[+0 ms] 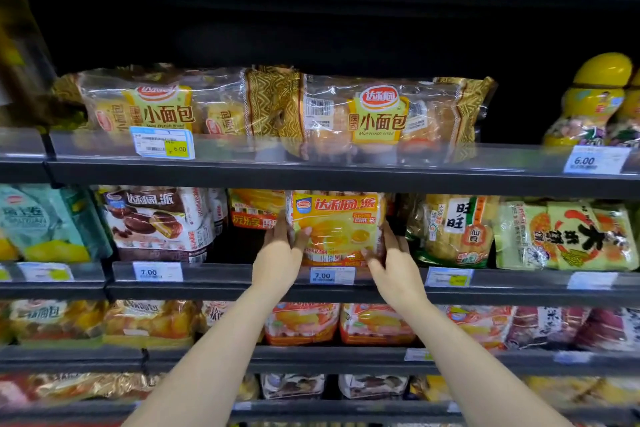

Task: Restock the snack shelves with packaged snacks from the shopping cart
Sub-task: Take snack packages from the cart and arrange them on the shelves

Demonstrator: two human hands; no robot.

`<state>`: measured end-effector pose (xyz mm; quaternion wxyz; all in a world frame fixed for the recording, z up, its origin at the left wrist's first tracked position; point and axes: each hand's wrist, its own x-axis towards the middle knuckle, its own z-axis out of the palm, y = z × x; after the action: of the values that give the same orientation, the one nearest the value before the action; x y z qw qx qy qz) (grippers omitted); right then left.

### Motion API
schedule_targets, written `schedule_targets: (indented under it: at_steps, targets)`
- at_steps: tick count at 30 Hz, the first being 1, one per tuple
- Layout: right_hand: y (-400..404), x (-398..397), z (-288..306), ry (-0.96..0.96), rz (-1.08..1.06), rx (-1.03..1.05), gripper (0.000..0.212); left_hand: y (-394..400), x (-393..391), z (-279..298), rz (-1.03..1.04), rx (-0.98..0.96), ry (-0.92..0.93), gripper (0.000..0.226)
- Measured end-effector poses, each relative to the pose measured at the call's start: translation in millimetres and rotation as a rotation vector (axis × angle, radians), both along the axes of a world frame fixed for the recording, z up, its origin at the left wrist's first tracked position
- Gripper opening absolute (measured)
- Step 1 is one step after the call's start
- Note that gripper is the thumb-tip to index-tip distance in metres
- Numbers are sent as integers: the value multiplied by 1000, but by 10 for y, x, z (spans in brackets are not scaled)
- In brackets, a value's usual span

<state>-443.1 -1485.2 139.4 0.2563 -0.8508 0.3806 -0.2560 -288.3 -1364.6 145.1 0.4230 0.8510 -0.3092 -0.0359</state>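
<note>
A yellow-orange pie snack pack (337,225) stands upright on the second shelf (242,282), above a 7.00 price tag. My left hand (280,253) grips its left edge, thumb on the front. My right hand (393,262) grips its right lower edge. Behind it to the left lies another orange pack (254,208). The shopping cart is out of view.
A brown chocolate-pie pack (159,222) stands to the left and green rice-cracker bags (453,229) to the right. Mini bread bags (377,118) fill the shelf above, with yellow bottles (595,100) at far right. Lower shelves hold several more packs.
</note>
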Motion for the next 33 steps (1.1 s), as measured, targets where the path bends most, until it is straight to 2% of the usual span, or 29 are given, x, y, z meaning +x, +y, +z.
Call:
schedule_targets:
  at_steps: [3, 7, 10, 13, 19, 24, 28, 30, 32, 33]
  targets:
    - [20, -85, 40, -7, 50, 5, 64, 58, -8, 33, -35, 3, 12, 52]
    - [142, -378, 47, 21, 71, -99, 61, 254, -121, 9, -61, 138, -159, 54]
    - [243, -712, -2, 6, 101, -100, 59, 402, -297, -23, -96, 75, -238, 49]
    - [260, -1069, -83, 11, 119, -80, 59, 479, -524, -2, -176, 4, -269, 63]
    - [-73, -1572, -80, -19, 99, -73, 59, 205, -1075, 183, -344, -58, -278, 69]
    - [-531, -1839, 47, -80, 70, -58, 58, -294, -1457, 258, -401, -113, -152, 68]
    - [-952, -1912, 180, -121, 35, -7, 62, -746, -1640, 290, -367, -78, -67, 71]
    - [-1120, -1880, 263, -99, 23, -3, 52, -966, -1666, 286, -349, -55, -47, 75]
    - [-1264, -1816, 306, -61, 23, -48, 26, -1174, -1662, 264, -338, -38, -57, 80]
    - [-1325, -1772, 317, -39, 13, -59, 24, -1270, -1655, 250, -328, -31, -44, 81]
